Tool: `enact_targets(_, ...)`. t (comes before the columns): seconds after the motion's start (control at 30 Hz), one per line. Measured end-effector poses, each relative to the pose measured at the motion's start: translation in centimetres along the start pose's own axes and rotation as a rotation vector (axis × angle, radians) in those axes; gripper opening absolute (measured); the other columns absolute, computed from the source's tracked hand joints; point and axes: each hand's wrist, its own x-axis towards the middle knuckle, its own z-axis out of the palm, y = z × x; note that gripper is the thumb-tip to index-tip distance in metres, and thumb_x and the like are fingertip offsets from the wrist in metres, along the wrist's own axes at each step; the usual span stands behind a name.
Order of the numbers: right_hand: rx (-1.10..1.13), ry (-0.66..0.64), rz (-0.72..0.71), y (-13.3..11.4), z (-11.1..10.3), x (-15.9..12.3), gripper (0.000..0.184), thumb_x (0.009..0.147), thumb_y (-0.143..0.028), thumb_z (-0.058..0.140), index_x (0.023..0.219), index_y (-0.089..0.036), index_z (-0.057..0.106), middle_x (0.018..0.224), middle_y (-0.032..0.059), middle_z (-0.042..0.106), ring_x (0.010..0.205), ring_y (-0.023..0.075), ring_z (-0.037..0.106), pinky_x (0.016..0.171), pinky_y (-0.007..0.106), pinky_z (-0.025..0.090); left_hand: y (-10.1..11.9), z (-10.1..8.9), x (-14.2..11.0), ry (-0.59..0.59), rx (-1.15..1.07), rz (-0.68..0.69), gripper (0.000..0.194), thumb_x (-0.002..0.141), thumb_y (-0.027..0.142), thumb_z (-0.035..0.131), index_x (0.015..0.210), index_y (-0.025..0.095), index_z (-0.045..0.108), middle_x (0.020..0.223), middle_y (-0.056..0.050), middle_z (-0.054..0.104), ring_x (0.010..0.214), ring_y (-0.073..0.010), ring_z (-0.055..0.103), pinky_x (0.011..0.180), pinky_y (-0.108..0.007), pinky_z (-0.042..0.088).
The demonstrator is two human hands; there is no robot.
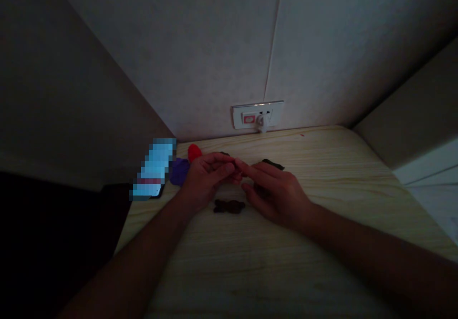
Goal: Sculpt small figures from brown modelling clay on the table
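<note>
My left hand (209, 176) is closed above the table, thumb and fingertips pressed together. Whatever it may hold is too small and dark to make out. From the right, the extended index finger of my right hand (274, 185) meets those fingertips, with its thumb held apart below. A dark brown figure, shaped somewhat like a bear (229, 207), lies just in front of the hands. By my left wrist sit a purple lump (179, 171) and a red lump (194, 152). A flat dark piece (273, 164) shows behind my right hand.
A lit phone (153, 169), its screen blurred out, stands at the left edge of the pale wooden table (268, 266). On the wall behind is a socket plate (238, 118) with a white plug (263, 122). The room is dim.
</note>
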Motion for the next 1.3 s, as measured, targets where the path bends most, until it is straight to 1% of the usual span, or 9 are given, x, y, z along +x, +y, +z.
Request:
enact_targets(0.13, -0.049, -0.045, 0.01, -0.08, 0.04, -0.15, 0.062, 0.099, -0.018, 0.056, 0.159, -0.022, 0.038, 0.107, 0.0086, 0.07, 0.067, 0.0128, 0.062, 0.061, 0.026, 0.056, 0.0, -0.18, -0.01, 0.001, -0.011, -0.002, 0.027, 0.065, 0.023, 0.095, 0.081, 0.015, 0.076, 0.072, -0.003, 0.08, 0.062, -0.0155, 0.076, 0.06, -0.023, 0.064)
enact_targets(0.3, -0.075, -0.085, 0.008, -0.05, 0.04, -0.2, 0.063, 0.099, -0.02, 0.055, 0.159, -0.02, 0.037, 0.111, 0.0104, 0.07, 0.073, 0.0152, 0.065, 0.061, 0.027, 0.057, -0.03, -0.25, 0.06, -0.001, -0.026, -0.007, 0.027, 0.066, 0.022, 0.094, 0.081, 0.015, 0.073, 0.076, -0.002, 0.08, 0.064, -0.0152, 0.077, 0.062, -0.023, 0.065)
enact_targets(0.37, -0.078, -0.082, 0.006, -0.01, 0.02, -0.17, 0.062, 0.099, -0.019, 0.054, 0.159, -0.019, 0.037, 0.112, 0.0113, 0.07, 0.079, 0.0175, 0.067, 0.064, 0.028, 0.059, -0.02, -0.23, 0.07, 0.004, -0.028, -0.011, 0.027, 0.066, 0.023, 0.094, 0.081, 0.015, 0.073, 0.075, -0.002, 0.08, 0.064, -0.0151, 0.076, 0.062, -0.023, 0.065)
enact_targets(0.5, -0.1, -0.093, -0.001, 0.04, -0.08, -0.16, 0.062, 0.098, -0.016, 0.054, 0.157, -0.018, 0.039, 0.116, 0.0126, 0.07, 0.094, 0.0227, 0.069, 0.076, 0.034, 0.062, -0.05, -0.2, 0.09, 0.013, -0.031, -0.006, 0.027, 0.066, 0.022, 0.094, 0.08, 0.014, 0.074, 0.074, -0.002, 0.08, 0.063, -0.0148, 0.076, 0.061, -0.022, 0.064)
enact_targets(0.57, -0.098, -0.097, 0.015, 0.01, -0.16, -0.14, 0.062, 0.098, -0.017, 0.054, 0.158, -0.019, 0.039, 0.115, 0.0124, 0.07, 0.093, 0.0221, 0.069, 0.074, 0.033, 0.062, -0.05, -0.15, 0.09, 0.01, -0.036, 0.0, 0.025, 0.066, 0.022, 0.094, 0.08, 0.014, 0.074, 0.074, -0.003, 0.081, 0.063, -0.0149, 0.076, 0.06, -0.021, 0.064)
enact_targets(0.73, -0.068, -0.095, 0.05, -0.19, -0.34, -0.01, 0.061, 0.097, -0.019, 0.055, 0.157, -0.023, 0.041, 0.11, 0.0098, 0.069, 0.074, 0.0164, 0.065, 0.062, 0.028, 0.057, -0.05, 0.09, 0.04, -0.001, -0.02, 0.01, 0.025, 0.065, 0.022, 0.095, 0.079, 0.014, 0.076, 0.071, -0.004, 0.08, 0.061, -0.0148, 0.075, 0.059, -0.021, 0.062)
enact_targets(0.83, -0.054, -0.09, 0.055, -0.25, -0.45, 0.08, 0.057, 0.096, -0.018, 0.055, 0.152, -0.021, 0.047, 0.105, 0.0091, 0.069, 0.075, 0.017, 0.064, 0.062, 0.028, 0.055, -0.18, 0.07, 0.03, -0.029, 0.004, 0.021, 0.022, 0.066, 0.021, 0.094, 0.079, 0.014, 0.077, 0.069, -0.004, 0.079, 0.06, -0.0143, 0.074, 0.058, -0.021, 0.061)
enact_targets(0.93, -0.039, -0.104, 0.071, -0.25, -0.58, 0.13, 0.056, 0.094, -0.017, 0.055, 0.15, -0.022, 0.049, 0.104, 0.0084, 0.068, 0.075, 0.0168, 0.063, 0.062, 0.028, 0.054, -0.28, -0.06, 0.03, -0.04, 0.026, 0.014, 0.021, 0.067, 0.021, 0.093, 0.08, 0.014, 0.078, 0.069, -0.004, 0.079, 0.059, -0.0144, 0.074, 0.058, -0.021, 0.061)
enact_targets(1.3, -0.04, -0.126, 0.067, -0.13, -0.44, 0.02, 0.062, 0.095, -0.017, 0.055, 0.155, -0.024, 0.042, 0.109, 0.0092, 0.067, 0.072, 0.0152, 0.062, 0.061, 0.027, 0.054, -0.08, -0.04, 0.08, -0.024, -0.017, 0.01, 0.024, 0.067, 0.022, 0.093, 0.08, 0.014, 0.075, 0.069, -0.004, 0.08, 0.06, -0.0144, 0.075, 0.057, -0.02, 0.061)
